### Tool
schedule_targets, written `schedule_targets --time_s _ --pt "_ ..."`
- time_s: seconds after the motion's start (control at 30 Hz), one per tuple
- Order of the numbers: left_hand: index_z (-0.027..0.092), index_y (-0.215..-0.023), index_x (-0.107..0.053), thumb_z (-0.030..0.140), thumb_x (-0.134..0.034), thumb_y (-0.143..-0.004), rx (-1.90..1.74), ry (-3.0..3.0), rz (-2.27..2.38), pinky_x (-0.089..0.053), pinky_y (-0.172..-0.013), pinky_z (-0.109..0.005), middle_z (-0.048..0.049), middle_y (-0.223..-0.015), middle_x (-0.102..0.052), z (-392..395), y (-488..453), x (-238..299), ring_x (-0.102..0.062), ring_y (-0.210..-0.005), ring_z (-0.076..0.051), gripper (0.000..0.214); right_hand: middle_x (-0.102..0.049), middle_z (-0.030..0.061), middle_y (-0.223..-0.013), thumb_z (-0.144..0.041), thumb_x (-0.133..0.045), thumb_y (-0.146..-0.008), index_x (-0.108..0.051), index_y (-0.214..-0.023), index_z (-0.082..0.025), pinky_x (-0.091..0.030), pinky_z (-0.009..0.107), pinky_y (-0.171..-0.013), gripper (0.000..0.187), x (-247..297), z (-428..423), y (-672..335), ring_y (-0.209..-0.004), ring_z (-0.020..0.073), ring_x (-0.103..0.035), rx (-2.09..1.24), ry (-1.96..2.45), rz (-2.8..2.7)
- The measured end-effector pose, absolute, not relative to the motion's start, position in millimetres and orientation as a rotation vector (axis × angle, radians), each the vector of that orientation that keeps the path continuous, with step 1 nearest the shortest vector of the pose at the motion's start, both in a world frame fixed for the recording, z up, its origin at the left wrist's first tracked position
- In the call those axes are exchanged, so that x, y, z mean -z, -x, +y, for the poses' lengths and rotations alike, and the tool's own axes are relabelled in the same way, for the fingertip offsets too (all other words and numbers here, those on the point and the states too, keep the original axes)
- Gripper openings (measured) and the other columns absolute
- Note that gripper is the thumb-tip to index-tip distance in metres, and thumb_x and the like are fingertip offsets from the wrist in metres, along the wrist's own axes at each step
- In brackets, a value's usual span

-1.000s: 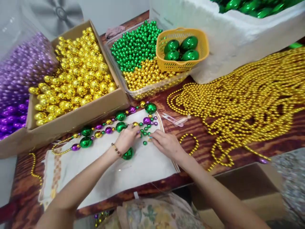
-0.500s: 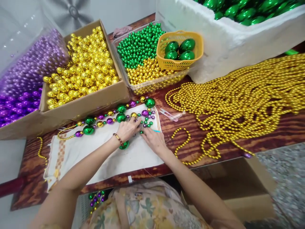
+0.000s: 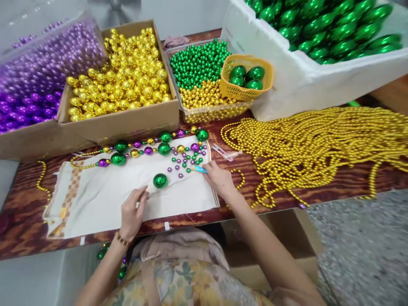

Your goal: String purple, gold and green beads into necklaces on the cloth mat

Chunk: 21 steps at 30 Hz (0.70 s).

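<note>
A white cloth (image 3: pixel 95 199) lies on the wooden table. Along its far edge runs a strand of green, purple and gold beads (image 3: pixel 145 149), with small loose beads (image 3: pixel 186 162) scattered by its right end. One large green ball (image 3: pixel 160 180) sits alone on the cloth. My left hand (image 3: pixel 132 212) is near the table's front edge, just left of that ball, its fingertips pinched on something I cannot make out. My right hand (image 3: pixel 219 180) rests at the cloth's right edge, closed on a small blue tool (image 3: pixel 199 169) that points at the loose beads.
At the back stand a purple bead heap (image 3: pixel 38 72), a cardboard box of gold beads (image 3: pixel 127 121), a clear tub of small green and gold beads (image 3: pixel 204 114), a yellow basket (image 3: pixel 229 89) and a white foam box (image 3: pixel 302 85) of green balls. Gold bead strands (image 3: pixel 318 144) cover the right. Thread snips (image 3: pixel 226 154) lie nearby.
My left hand has pulled back from the loose beads toward the table's front edge, uncovering the large green ball. My right hand stays by the cloth's right edge. The camera has tilted.
</note>
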<state>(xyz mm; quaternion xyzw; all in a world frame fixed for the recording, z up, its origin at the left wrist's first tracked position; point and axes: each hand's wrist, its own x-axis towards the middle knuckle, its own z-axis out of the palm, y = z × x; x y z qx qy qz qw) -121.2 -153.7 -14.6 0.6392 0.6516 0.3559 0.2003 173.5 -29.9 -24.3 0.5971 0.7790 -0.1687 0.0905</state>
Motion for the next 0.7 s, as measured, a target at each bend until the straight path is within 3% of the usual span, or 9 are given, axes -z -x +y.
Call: schedule_targets --time_s 0.2,0.33,0.5,0.7 --pt "0.016 -0.116 -0.064 0.032 -0.051 -0.096 -0.971 -1.581 1.945 -0.057 -0.072 -0.028 -0.0033 -0.089 -0.07 -212 141 37 -0.068 -0.073 -0.014 0.028 -0.061 0.0075 -0.124 -0.029 -0.05 -0.095 -0.059 -0.124 -0.024 -0.046 0.027 -0.071 0.031 23 -32 -188 -0.1 0.0229 -0.066 0.472 -1.819 2.331" --pt "0.017 -0.113 -0.065 0.033 -0.05 -0.096 -0.972 -1.56 1.913 -0.057 -0.069 -0.027 -0.0034 -0.089 -0.07 -212 143 42 -0.068 -0.071 -0.013 0.028 -0.061 0.0109 -0.127 -0.036 -0.042 -0.099 -0.056 -0.128 -0.02 -0.047 0.029 -0.079 0.035 22 -31 -203 -0.108 0.0239 -0.063 0.389 -2.064 2.217" --pt "0.019 -0.111 -0.065 0.032 -0.048 -0.096 -0.936 -1.604 1.781 -0.057 -0.066 -0.027 -0.0039 -0.086 -0.069 -200 128 37 -0.067 -0.069 -0.014 0.026 -0.065 0.0155 -0.118 -0.033 -0.046 -0.096 -0.061 -0.121 -0.015 -0.047 0.033 -0.076 0.034 25 -13 -197 -0.097 0.0275 -0.067 0.324 -2.258 2.037" --pt "0.019 -0.111 -0.064 0.027 -0.046 -0.097 -0.88 -1.704 1.856 -0.054 -0.081 -0.034 -0.0072 -0.096 -0.068 -188 118 35 -0.066 -0.089 -0.019 0.024 -0.06 0.0203 -0.125 -0.039 -0.042 -0.099 -0.058 -0.129 -0.014 -0.047 0.038 -0.073 0.042 16 -19 -185 -0.095 0.0305 -0.067 0.276 -2.32 2.018"
